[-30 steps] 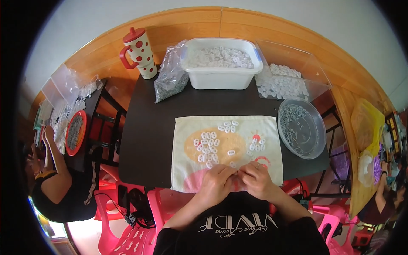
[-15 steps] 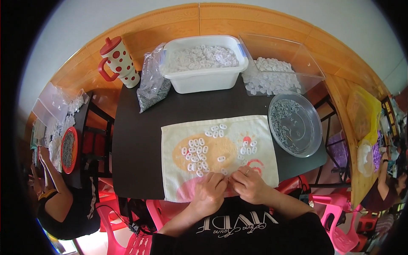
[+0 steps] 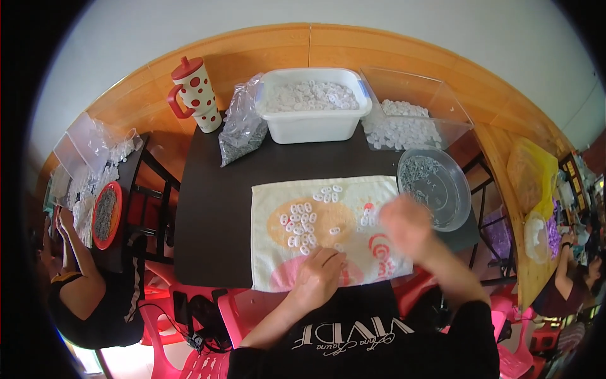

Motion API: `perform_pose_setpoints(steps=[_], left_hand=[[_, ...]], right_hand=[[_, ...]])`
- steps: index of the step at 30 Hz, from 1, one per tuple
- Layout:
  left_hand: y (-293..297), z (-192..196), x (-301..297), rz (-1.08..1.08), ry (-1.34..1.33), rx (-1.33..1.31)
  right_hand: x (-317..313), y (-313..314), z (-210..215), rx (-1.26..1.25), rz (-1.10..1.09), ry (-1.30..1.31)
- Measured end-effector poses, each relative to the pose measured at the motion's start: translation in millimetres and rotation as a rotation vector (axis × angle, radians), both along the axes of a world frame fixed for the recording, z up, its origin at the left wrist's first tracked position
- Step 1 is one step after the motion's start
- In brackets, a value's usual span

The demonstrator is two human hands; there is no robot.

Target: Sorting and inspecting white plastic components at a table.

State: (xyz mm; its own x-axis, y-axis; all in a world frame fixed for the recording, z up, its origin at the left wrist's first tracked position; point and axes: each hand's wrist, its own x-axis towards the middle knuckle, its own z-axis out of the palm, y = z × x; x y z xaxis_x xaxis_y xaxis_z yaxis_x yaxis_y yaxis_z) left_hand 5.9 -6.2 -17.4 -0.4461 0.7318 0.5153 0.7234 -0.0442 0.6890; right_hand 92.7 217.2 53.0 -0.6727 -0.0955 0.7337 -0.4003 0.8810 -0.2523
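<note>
My left hand [image 3: 319, 276] rests low on a pale printed towel [image 3: 264, 202], its fingers pressed together; whatever they pinch is hidden. My right hand [image 3: 406, 224] is smeared by motion over the towel's right side, close to a round clear dish [image 3: 456, 211] of small grey metal pieces [image 3: 418, 174]. Several small white oval plastic pieces with two holes [image 3: 302, 220] lie grouped left of the towel's middle. A smaller group of these white pieces [image 3: 328, 193] sits at the far edge, and others [image 3: 368, 218] lie beside my right hand.
Behind the towel stand a white tub [image 3: 312, 128] full of white parts, a bag of grey pieces [image 3: 240, 136] and a spotted tumbler [image 3: 199, 101]. A tilted clear box [image 3: 442, 98] spills white discs [image 3: 404, 129]. A co-worker's arm [image 3: 79, 243] is at the left table beside a red tray [image 3: 117, 230].
My right hand has left my left hand and moved right and away from me, toward the clear dish. My left hand stays near the same spot on the towel. The whole view has shifted slightly.
</note>
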Motion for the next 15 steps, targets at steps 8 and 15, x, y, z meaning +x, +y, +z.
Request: perform_pose_setpoints(steps=[8, 15], left_hand=[[-10.0, 8.2, 1.4, 0.006, 0.184, -0.011], [-42.7, 14.4, -20.4, 0.251, 0.193, -0.034]], right_hand=[[-55.2, 58.2, 70.1, -0.175, -0.463, 0.152], [-18.7, -27.5, -40.0, 0.179, -0.45, -0.634]])
